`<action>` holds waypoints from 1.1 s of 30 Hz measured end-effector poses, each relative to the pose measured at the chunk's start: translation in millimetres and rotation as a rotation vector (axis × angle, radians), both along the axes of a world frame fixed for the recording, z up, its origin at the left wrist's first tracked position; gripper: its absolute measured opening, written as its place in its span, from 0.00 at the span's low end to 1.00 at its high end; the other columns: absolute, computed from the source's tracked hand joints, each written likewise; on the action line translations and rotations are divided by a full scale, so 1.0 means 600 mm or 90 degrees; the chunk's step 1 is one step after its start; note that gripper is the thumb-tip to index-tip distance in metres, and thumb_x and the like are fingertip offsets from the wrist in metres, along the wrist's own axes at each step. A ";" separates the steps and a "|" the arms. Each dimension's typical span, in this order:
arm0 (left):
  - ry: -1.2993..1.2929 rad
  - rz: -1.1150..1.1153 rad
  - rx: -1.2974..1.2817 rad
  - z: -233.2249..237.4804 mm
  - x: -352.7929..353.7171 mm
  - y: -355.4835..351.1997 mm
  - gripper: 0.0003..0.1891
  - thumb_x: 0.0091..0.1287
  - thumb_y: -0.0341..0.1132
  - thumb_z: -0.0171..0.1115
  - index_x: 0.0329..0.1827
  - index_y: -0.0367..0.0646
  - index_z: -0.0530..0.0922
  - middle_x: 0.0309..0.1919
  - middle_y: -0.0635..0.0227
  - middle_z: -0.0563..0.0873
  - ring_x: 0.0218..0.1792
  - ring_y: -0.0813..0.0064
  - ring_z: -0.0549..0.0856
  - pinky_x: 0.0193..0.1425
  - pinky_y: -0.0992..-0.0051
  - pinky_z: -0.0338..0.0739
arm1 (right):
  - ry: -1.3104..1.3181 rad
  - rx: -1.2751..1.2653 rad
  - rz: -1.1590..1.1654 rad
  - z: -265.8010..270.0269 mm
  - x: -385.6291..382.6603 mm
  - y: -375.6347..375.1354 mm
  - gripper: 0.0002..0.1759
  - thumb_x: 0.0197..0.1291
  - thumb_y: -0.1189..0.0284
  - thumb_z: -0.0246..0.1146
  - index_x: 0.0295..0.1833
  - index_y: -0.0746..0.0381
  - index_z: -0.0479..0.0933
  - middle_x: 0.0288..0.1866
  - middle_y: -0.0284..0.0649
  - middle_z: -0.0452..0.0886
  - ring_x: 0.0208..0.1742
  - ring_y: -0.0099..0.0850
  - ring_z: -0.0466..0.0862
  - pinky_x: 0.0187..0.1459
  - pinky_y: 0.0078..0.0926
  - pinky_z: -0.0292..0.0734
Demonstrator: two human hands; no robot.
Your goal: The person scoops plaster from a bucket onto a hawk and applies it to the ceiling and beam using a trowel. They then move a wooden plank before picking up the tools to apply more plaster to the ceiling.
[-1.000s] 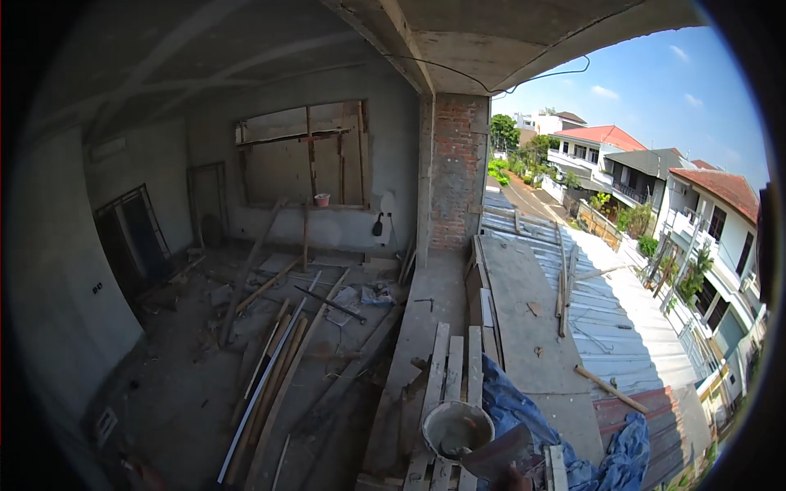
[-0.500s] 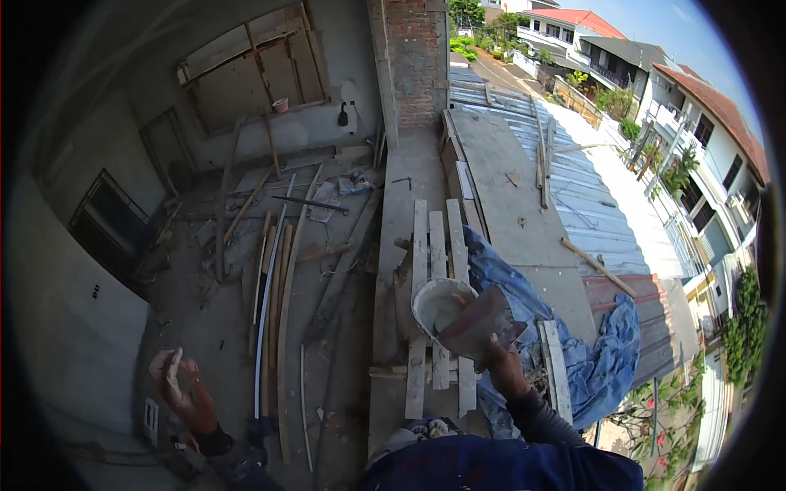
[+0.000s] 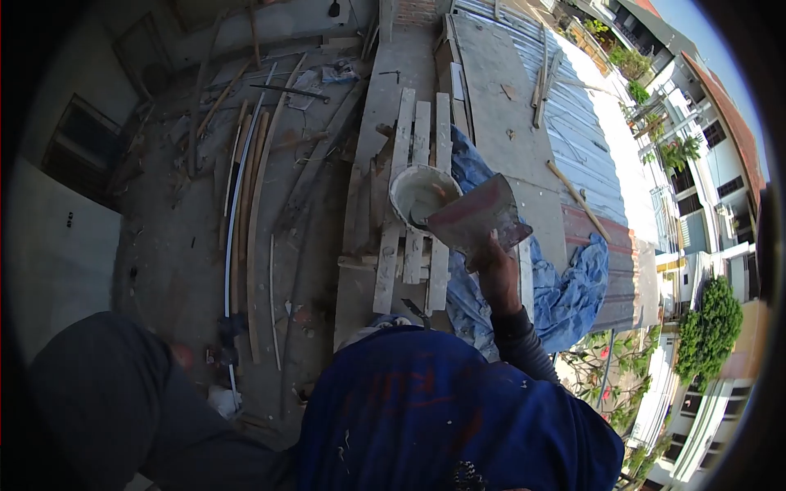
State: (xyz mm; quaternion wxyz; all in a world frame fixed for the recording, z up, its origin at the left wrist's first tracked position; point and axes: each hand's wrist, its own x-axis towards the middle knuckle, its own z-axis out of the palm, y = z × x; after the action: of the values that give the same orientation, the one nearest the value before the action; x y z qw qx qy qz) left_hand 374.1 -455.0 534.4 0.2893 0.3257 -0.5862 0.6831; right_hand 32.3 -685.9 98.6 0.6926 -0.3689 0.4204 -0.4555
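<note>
My right hand (image 3: 498,274) grips a flat reddish-brown board (image 3: 475,214) by its near edge, fingers closed on it. The board is tilted, and its left corner overlaps the rim of a round bucket (image 3: 398,184). Pale grey wet-looking material lies inside the bucket, which stands on a bench of whitish planks (image 3: 386,266). My left hand is out of view. Only the dark left sleeve (image 3: 98,393) shows, bent up large at the lower left.
A crumpled blue tarp (image 3: 573,274) lies right of the bench, near corrugated metal roofing (image 3: 585,127) and a loose stick (image 3: 577,198). Left, a lower floor holds long poles and boards (image 3: 254,180) and scattered debris. Houses stand beyond the roof edge.
My view has tilted down, so the bench and bucket sit higher. My left hand has left the view as its arm bent upward. My right hand still holds the board beside the bucket.
</note>
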 end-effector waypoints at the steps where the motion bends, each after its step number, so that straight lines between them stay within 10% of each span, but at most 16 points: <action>1: -0.001 0.002 0.005 0.003 -0.001 -0.003 0.23 0.72 0.43 0.52 0.60 0.33 0.72 0.56 0.53 0.75 0.56 0.59 0.76 0.55 0.65 0.73 | 0.046 -0.020 0.002 0.008 -0.003 0.004 0.24 0.74 0.59 0.46 0.31 0.65 0.74 0.20 0.39 0.73 0.23 0.27 0.73 0.32 0.26 0.68; 18: -0.012 0.041 -0.020 0.031 -0.023 0.022 0.29 0.67 0.50 0.57 0.61 0.35 0.71 0.56 0.52 0.75 0.59 0.60 0.75 0.60 0.63 0.70 | 0.185 -0.056 -0.025 0.042 -0.045 0.032 0.21 0.73 0.59 0.48 0.36 0.65 0.74 0.21 0.39 0.75 0.23 0.29 0.75 0.29 0.27 0.70; 33: -0.063 0.128 -0.286 0.210 -0.079 0.202 0.34 0.64 0.57 0.61 0.62 0.37 0.70 0.56 0.51 0.74 0.61 0.60 0.74 0.64 0.62 0.67 | -0.067 -0.090 0.030 0.084 0.013 -0.010 0.21 0.68 0.52 0.54 0.32 0.58 0.74 0.22 0.30 0.69 0.21 0.22 0.66 0.23 0.23 0.66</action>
State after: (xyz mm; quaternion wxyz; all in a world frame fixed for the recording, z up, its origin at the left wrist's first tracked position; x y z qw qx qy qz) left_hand 326.5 -333.6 660.5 0.2561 0.2759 -0.3977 0.8367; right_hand 40.2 -691.6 149.3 0.6965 -0.4025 0.3411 -0.4863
